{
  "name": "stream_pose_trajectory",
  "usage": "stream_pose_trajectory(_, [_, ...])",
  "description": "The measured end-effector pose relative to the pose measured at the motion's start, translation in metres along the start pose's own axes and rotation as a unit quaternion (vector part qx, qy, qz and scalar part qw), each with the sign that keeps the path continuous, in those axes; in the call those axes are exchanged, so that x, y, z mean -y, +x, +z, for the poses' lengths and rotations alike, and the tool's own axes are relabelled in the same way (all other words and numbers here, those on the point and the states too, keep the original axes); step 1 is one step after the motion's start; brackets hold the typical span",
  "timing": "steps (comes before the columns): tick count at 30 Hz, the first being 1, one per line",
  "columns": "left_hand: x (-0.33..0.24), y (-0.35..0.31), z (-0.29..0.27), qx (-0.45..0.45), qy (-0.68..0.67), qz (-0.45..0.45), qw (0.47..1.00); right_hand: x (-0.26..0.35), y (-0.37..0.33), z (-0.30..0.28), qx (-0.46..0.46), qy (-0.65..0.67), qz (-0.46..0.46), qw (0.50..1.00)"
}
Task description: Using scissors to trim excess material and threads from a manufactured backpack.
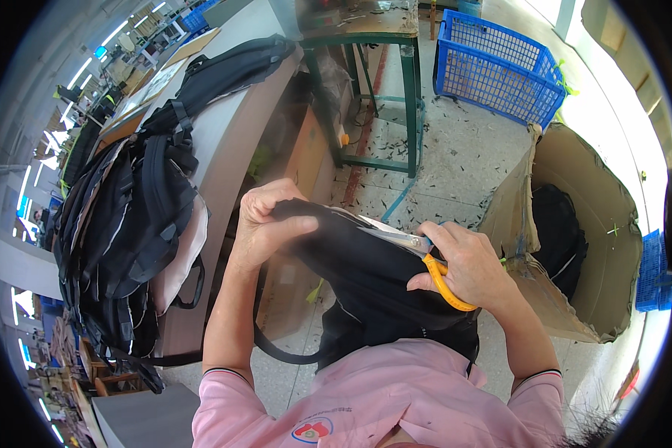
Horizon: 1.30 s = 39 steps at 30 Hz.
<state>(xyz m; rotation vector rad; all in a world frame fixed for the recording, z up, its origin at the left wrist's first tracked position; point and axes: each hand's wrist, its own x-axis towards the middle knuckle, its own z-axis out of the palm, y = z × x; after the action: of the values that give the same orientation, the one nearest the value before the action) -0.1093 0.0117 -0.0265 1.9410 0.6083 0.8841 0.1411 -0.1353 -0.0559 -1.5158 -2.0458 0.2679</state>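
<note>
Black fabric [358,276], seemingly part of a bag with a strap, is stretched across in front of my body and hangs down over my lap. At its upper left corner my left hand [276,224] grips the cloth, thumb on top and fingers curled behind. My right hand [463,265] is closed round the orange handles of a pair of scissors [448,287]. The blades point left and lie along the fabric's far edge, where a pale strip shows. How far apart the blades are is hard to make out.
Black bags [127,231] lie piled on a long grey table [216,149] at left. Ahead stands a green-legged stool [411,104], with a blue plastic basket [500,67] to its right. An open cardboard box [605,224] at right holds black fabric. Dark scraps litter the floor [448,142].
</note>
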Motion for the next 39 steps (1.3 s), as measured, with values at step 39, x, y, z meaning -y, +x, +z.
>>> stream_pose_trajectory(39, [-0.037,0.026,0.035,0.095,-0.046,-0.136,0.985,0.007,0.026,-0.045,0.088,-0.046,0.024,0.995])
